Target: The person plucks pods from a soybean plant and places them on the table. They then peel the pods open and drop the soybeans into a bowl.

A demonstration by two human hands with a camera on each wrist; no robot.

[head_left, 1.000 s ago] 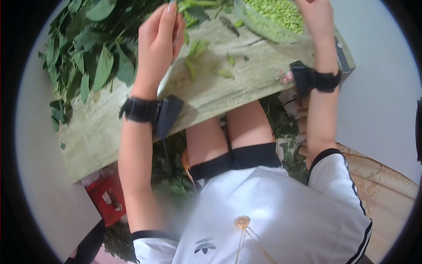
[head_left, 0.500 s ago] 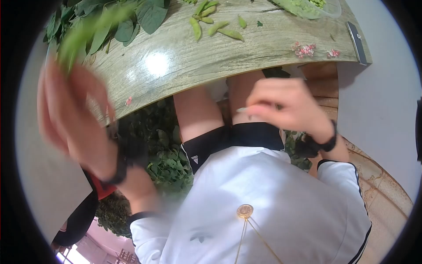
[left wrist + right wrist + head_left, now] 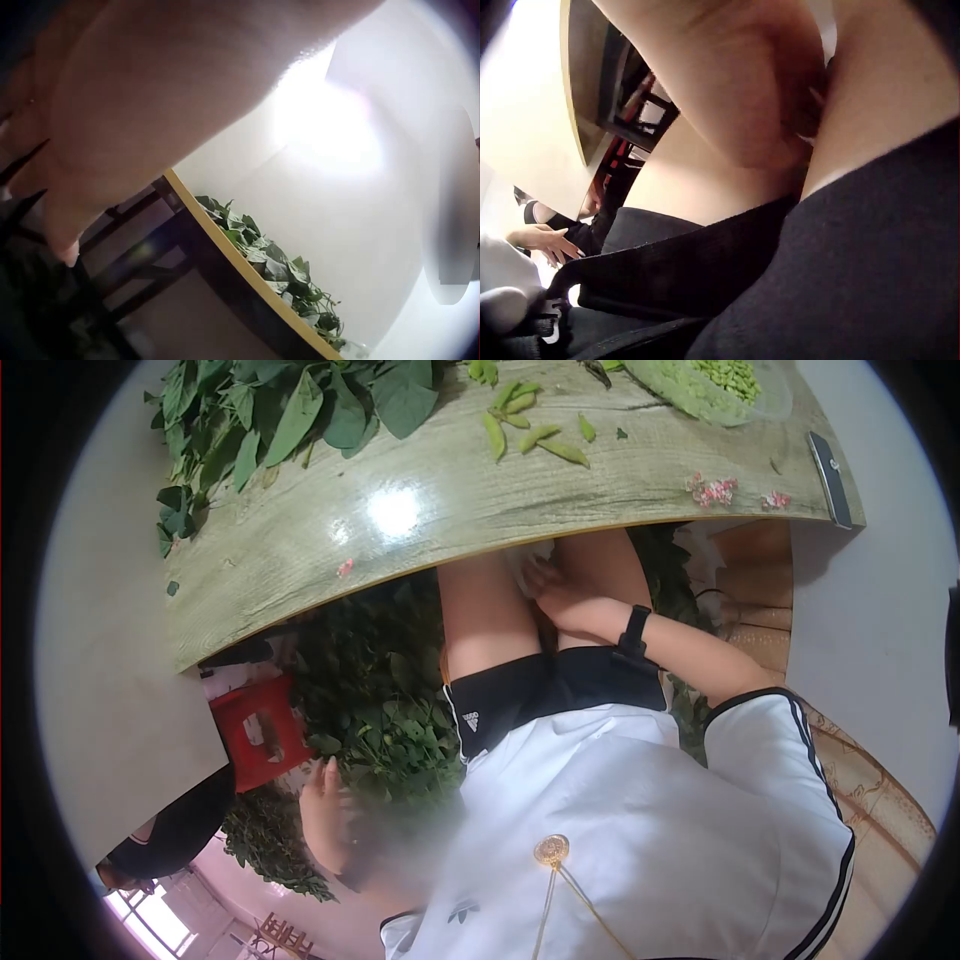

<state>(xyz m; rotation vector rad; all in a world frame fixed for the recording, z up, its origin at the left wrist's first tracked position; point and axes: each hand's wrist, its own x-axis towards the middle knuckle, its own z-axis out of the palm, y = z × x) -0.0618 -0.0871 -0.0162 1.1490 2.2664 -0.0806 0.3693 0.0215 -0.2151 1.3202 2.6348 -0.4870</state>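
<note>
My left hand [image 3: 325, 815] is low at the left, beside the leafy pile [image 3: 395, 750] under the table, fingers extended with nothing visible in them. Its palm [image 3: 142, 105] fills the upper left of the left wrist view. My right hand [image 3: 570, 598] is between the thighs below the table's edge, its fingertips at something white [image 3: 530, 563]. In the right wrist view that hand [image 3: 739, 97] lies against the thighs, its fingers mostly hidden. Green pods [image 3: 562, 451] lie loose on the table [image 3: 480, 500].
Leafy stems [image 3: 300, 415] cover the table's back left. A clear container [image 3: 690, 395] of green beans stands at the back right, a phone [image 3: 830, 478] near the right edge. Pink-white bits [image 3: 712, 490] lie on the tabletop. A red stool [image 3: 258, 730] and a person in black [image 3: 185, 820] are at left.
My left hand has come down from above the table to beside the leaf pile; the blurred green thing in it no longer shows. My right hand has moved from the container to between the thighs.
</note>
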